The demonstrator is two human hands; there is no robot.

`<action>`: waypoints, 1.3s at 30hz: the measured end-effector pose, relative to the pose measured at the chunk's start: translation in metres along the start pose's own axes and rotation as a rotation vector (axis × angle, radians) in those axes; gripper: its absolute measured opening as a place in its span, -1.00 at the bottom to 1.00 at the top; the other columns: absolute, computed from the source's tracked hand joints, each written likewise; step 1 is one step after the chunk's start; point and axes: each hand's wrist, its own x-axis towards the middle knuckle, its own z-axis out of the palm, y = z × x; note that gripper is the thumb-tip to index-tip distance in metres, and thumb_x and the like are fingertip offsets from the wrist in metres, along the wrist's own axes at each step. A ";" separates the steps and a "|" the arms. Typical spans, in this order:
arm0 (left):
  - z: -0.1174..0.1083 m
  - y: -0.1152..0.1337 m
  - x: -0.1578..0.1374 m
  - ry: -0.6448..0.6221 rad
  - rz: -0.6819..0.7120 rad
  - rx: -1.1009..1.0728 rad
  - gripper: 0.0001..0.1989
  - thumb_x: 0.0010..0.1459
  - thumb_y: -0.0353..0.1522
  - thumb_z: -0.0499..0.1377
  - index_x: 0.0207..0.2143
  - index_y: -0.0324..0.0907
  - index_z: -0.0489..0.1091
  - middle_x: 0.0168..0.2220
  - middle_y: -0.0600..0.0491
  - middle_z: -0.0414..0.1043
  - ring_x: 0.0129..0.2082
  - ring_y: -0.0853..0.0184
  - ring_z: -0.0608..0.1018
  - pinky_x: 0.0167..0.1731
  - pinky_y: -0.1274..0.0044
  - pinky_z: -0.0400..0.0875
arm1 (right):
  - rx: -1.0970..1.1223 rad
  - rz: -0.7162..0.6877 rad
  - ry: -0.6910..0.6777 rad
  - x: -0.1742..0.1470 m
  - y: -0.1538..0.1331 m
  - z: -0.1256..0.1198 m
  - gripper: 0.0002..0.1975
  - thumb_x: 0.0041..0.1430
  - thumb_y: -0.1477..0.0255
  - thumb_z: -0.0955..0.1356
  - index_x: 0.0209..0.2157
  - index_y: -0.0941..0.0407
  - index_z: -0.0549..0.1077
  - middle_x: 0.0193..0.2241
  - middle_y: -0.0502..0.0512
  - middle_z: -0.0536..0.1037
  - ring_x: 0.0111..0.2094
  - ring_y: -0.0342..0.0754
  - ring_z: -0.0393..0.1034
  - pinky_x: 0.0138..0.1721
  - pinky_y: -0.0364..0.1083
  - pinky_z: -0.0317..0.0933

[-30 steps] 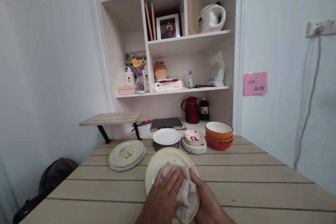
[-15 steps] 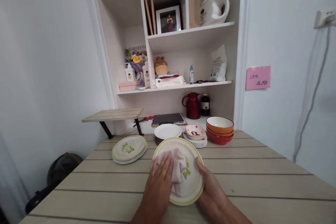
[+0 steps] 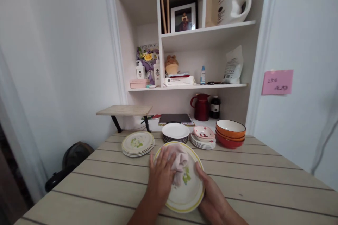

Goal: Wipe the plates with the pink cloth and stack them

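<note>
A cream plate [image 3: 182, 197] with a yellow rim and a green printed pattern is tilted up toward me above the table's near part. My right hand [image 3: 211, 191] grips its right edge, thumb on the upper face and the other fingers hidden behind. Under my left hand [image 3: 161, 175] a crumpled pale pink cloth [image 3: 180, 160] is pressed against the plate's upper left face. The fingers of that hand lie over the cloth.
Along the table's [image 3: 118, 179] far side stand matching plates [image 3: 138, 142], white plates [image 3: 175, 131], a small patterned bowl [image 3: 204, 133] on saucers [image 3: 203, 143], and orange and red bowls [image 3: 230, 133]. Behind are a small riser [image 3: 124, 110], a red jug [image 3: 201, 107] and shelves.
My left hand and the cloth have shifted up toward the plate's far rim, and the cloth is more bunched. My right hand keeps its hold. The camera view has turned slightly left.
</note>
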 end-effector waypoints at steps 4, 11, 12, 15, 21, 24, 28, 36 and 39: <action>0.006 -0.007 0.001 0.031 -0.211 0.099 -0.45 0.20 -0.54 0.01 0.23 -0.05 0.18 0.29 -0.05 0.14 0.29 0.12 0.19 0.19 -0.06 0.02 | 0.016 0.046 0.046 0.002 -0.001 0.000 -0.40 0.18 0.17 0.32 0.12 0.29 0.35 -0.13 0.33 0.61 -0.01 0.14 0.46 0.12 0.14 0.19; 0.012 -0.005 -0.001 0.041 0.008 0.045 -0.51 0.17 -0.56 0.03 0.16 -0.17 0.25 0.28 -0.10 0.17 0.29 0.16 0.19 0.21 0.10 0.14 | 0.054 -0.084 0.069 0.006 -0.025 -0.004 -0.36 0.18 0.11 0.29 0.13 0.30 0.33 -0.11 0.35 0.60 0.03 0.15 0.43 0.14 0.15 0.16; 0.012 -0.004 -0.001 0.053 0.051 0.032 -0.50 0.17 -0.56 0.04 0.17 -0.17 0.23 0.28 -0.10 0.17 0.29 0.17 0.18 0.22 0.12 0.15 | 0.061 -0.092 0.062 0.005 -0.027 -0.004 -0.35 0.18 0.10 0.29 0.14 0.29 0.33 -0.10 0.35 0.60 0.03 0.15 0.42 0.14 0.15 0.16; 0.011 -0.001 -0.005 0.075 0.164 -0.017 -0.44 0.16 -0.55 0.08 0.22 -0.15 0.15 0.29 -0.10 0.15 0.30 0.18 0.17 0.23 0.17 0.15 | 0.077 -0.088 0.013 0.003 -0.030 -0.002 -0.36 0.20 0.08 0.25 0.14 0.28 0.33 -0.06 0.34 0.58 0.05 0.13 0.41 0.14 0.14 0.16; 0.002 0.000 -0.007 0.027 0.390 -0.129 -0.64 0.27 -0.48 0.00 0.10 -0.13 0.31 0.31 -0.09 0.10 0.31 0.23 0.14 0.22 0.29 0.19 | 0.054 -0.069 0.004 0.002 -0.025 -0.003 -0.35 0.18 0.08 0.27 0.10 0.30 0.37 -0.10 0.35 0.60 0.01 0.15 0.44 0.13 0.12 0.16; -0.001 0.001 -0.006 -0.004 0.435 -0.119 -0.65 0.28 -0.47 -0.02 0.06 -0.10 0.35 0.29 -0.07 0.15 0.29 0.26 0.20 0.23 0.30 0.18 | 0.054 -0.049 0.012 0.001 -0.022 -0.003 -0.37 0.18 0.09 0.29 0.09 0.30 0.38 -0.14 0.33 0.62 -0.03 0.13 0.47 0.12 0.10 0.18; -0.004 0.004 -0.003 0.014 0.428 -0.033 -0.52 0.25 -0.51 -0.02 0.20 -0.04 0.21 0.31 -0.04 0.12 0.30 0.27 0.17 0.29 0.18 -0.03 | 0.020 -0.007 0.042 -0.003 -0.015 0.002 -0.38 0.17 0.13 0.31 0.11 0.31 0.36 -0.17 0.32 0.63 -0.07 0.10 0.50 0.11 0.08 0.20; -0.001 -0.004 0.000 0.094 -0.138 0.076 -0.42 0.25 -0.51 -0.06 0.31 -0.14 -0.02 0.26 -0.11 0.20 0.26 0.19 0.24 0.25 0.05 -0.05 | -0.032 0.066 0.024 -0.003 0.000 0.004 -0.35 0.15 0.17 0.36 0.16 0.28 0.31 -0.11 0.35 0.60 -0.05 0.13 0.49 0.12 0.11 0.19; 0.000 -0.009 0.000 0.058 -0.219 0.060 -0.51 0.26 -0.49 -0.06 0.24 -0.20 0.12 0.19 -0.15 0.31 0.21 0.18 0.32 0.22 0.05 0.03 | -0.011 0.097 0.047 -0.002 -0.002 0.002 -0.36 0.15 0.17 0.35 0.14 0.31 0.32 -0.12 0.38 0.59 -0.04 0.14 0.49 0.12 0.12 0.20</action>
